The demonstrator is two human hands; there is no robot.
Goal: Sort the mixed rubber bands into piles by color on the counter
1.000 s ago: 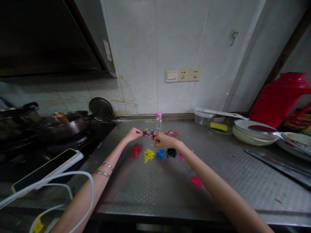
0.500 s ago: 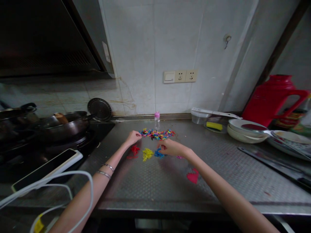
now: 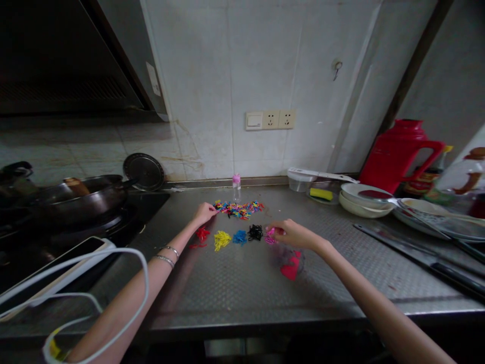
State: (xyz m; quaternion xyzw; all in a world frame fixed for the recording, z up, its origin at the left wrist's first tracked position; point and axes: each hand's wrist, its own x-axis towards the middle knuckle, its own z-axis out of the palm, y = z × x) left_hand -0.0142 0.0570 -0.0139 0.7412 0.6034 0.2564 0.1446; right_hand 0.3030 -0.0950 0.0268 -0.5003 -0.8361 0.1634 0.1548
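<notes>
Worktop (image 3: 223, 303): metal, patterned. Mixed heap of small coloured bands (image 3: 238, 211) lies toward the wall, just in front of a small pink-capped bottle (image 3: 236, 189). Nearer the person, a row of single-colour piles, left to right: red pile (image 3: 202, 234), yellow pile (image 3: 222, 240), blue pile (image 3: 239, 237), black pile (image 3: 255, 232), pink pile (image 3: 269, 238).

Left hand (image 3: 205, 213): fingertips drawn together at the heap's left edge; any band between them is too small to confirm. Right hand (image 3: 293, 234): fingers curled down at the pink pile; cannot tell whether the tips meet or grip anything.

Judgement: colour sorting in hand, apparently at the placing of a pink band. The next move calls for a clean release, without dragging neighbouring bands, then a fine pinch on one band from the heap.
</notes>
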